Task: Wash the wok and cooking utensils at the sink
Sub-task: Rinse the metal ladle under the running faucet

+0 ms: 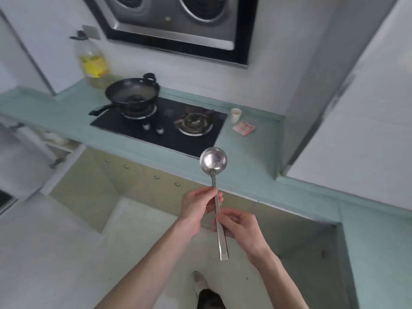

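Oil bottle (pixel 92 63) stands at the far left of the green surface (pixel 245 175). Black wok (pixel 132 92) sits on the left burner of the hob (pixel 160 128). Left hand (pixel 196 208): fingers closed on the upper handle of the steel ladle (pixel 213 162). Right hand (pixel 240 226): fingers closed on the lower handle. Ladle is upright, bowl uppermost, in front of the surface. White cup (pixel 235 114) stands right of the hob.

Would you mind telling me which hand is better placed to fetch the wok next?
Probably left: the wok sits far left, its handle pointing left, while the right hand grips the ladle.
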`<control>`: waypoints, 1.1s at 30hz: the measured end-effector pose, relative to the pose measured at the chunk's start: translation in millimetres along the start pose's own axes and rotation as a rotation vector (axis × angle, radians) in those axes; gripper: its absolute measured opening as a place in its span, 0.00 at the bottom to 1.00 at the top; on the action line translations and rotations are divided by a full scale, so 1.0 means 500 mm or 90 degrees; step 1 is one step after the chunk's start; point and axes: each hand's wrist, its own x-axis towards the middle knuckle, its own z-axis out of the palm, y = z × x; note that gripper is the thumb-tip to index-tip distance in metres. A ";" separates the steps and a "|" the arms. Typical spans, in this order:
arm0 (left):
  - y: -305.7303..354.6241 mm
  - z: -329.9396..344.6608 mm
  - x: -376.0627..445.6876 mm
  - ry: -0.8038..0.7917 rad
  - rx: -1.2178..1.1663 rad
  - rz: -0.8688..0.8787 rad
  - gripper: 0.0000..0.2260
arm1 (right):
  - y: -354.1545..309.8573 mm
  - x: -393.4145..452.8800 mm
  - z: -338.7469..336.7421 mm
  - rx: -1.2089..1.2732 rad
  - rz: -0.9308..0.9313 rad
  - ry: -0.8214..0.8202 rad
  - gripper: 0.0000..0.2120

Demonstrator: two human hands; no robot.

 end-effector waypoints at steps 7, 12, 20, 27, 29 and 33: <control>0.098 -0.167 0.091 0.163 -0.057 0.056 0.06 | -0.042 0.185 0.158 -0.063 0.056 -0.183 0.07; 0.139 -0.292 0.114 0.291 -0.150 0.081 0.08 | -0.057 0.277 0.294 -0.100 0.087 -0.313 0.07; 0.227 -0.529 0.072 0.441 -0.238 0.134 0.09 | -0.052 0.339 0.568 -0.160 0.094 -0.481 0.05; 0.300 -0.771 0.047 0.510 -0.258 0.176 0.08 | -0.040 0.359 0.839 -0.200 0.079 -0.571 0.05; 0.328 -0.846 0.046 0.511 -0.258 0.187 0.07 | -0.034 0.363 0.923 -0.206 0.078 -0.575 0.06; 0.401 -0.990 0.037 0.502 -0.258 0.189 0.05 | -0.032 0.365 1.086 -0.200 0.075 -0.570 0.06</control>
